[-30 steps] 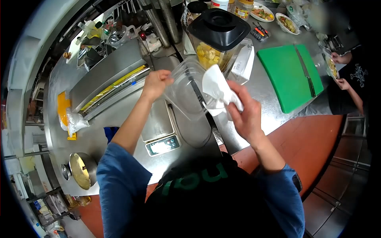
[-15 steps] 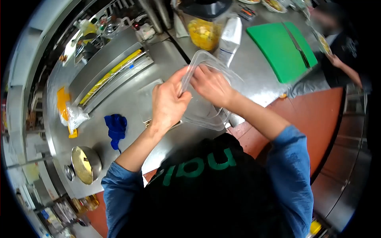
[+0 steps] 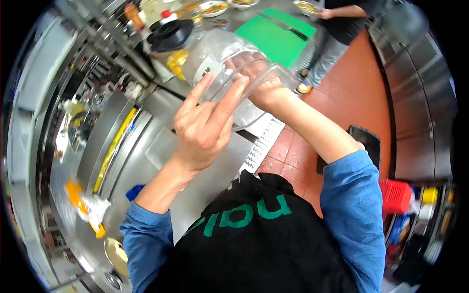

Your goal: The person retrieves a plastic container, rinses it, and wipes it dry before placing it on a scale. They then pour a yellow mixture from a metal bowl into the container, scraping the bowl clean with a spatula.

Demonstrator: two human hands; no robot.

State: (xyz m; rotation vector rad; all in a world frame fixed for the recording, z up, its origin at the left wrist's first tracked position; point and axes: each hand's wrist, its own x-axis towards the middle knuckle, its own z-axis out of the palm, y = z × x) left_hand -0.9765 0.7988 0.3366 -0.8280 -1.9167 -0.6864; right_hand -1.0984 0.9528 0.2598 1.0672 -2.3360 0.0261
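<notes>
A clear plastic container with a white label is tilted in front of me above the steel counter's edge. My right hand holds it, its fingers seen through the clear plastic near the rim; whether they are inside or behind the wall is hard to tell. My left hand is at the container's near side, two digits stretched and spread apart in front of it, the others curled. Whether those fingertips touch the plastic cannot be made out.
A green cutting board bears a knife. A dark-lidded jug holds yellow pieces. A person with a plate stands at the right. A metal bowl and a blue cloth lie at lower left.
My view has turned to the right. The container has swung over, with its label now facing me. My left hand's fingers have gone from gripping the rim to stretched apart.
</notes>
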